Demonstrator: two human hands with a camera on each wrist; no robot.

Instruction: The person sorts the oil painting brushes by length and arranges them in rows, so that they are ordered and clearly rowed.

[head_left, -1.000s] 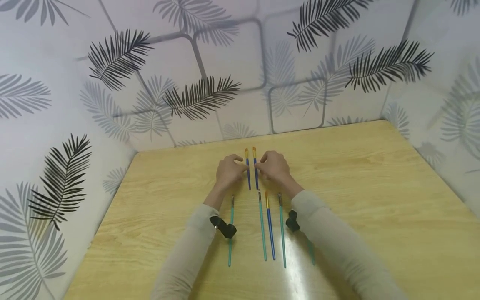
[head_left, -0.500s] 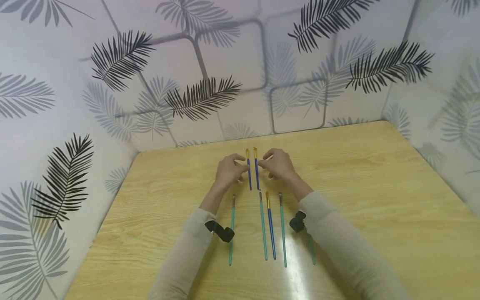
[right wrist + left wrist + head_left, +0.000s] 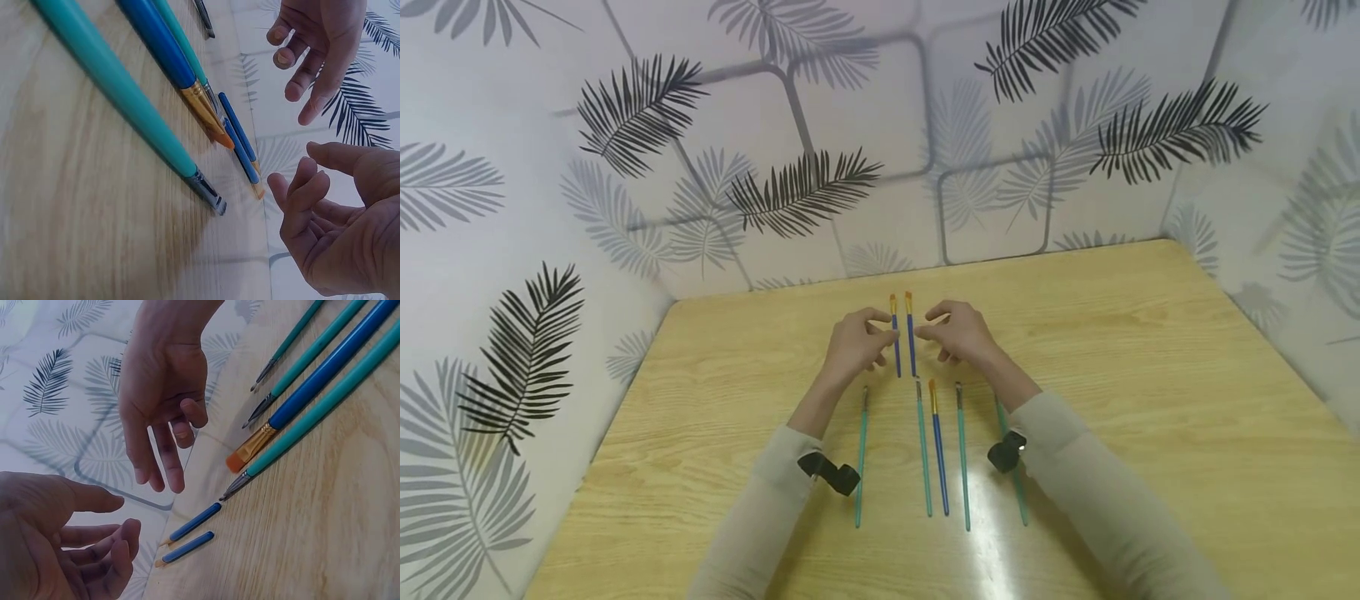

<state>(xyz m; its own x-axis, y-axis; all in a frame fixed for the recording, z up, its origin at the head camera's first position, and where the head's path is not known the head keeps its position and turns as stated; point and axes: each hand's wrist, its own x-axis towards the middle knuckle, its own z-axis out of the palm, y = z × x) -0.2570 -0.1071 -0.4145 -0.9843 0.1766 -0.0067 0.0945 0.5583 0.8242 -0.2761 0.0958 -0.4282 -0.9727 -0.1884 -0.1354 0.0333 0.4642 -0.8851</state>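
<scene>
Two short blue paintbrushes lie side by side near the table's far edge: a left blue paintbrush (image 3: pixel 898 360) and a right blue paintbrush (image 3: pixel 912 343). My left hand (image 3: pixel 857 343) hovers at their left, its thumb tip overlapping the left one in the head view. On the other side, my right hand (image 3: pixel 962 335) is just clear of the right brush. Both hands have loosely bent fingers and hold nothing; the wrist views show the left hand (image 3: pixel 75 544) and right hand (image 3: pixel 344 231) raised above the wood, thumbs apart from fingers.
Nearer me lies a row of longer brushes: a blue paintbrush (image 3: pixel 941 467) among several teal paintbrushes (image 3: pixel 964 467). My right wrist camera (image 3: pixel 1006 452) partly covers the rightmost teal paintbrush (image 3: pixel 1019 496). Behind the wooden table (image 3: pixel 737 392) stands a leaf-patterned wall (image 3: pixel 865 225).
My right hand has drawn slightly right, away from the right blue brush, and its forearm has shifted right, uncovering more of the rightmost teal brush. The brushes stay where they were.
</scene>
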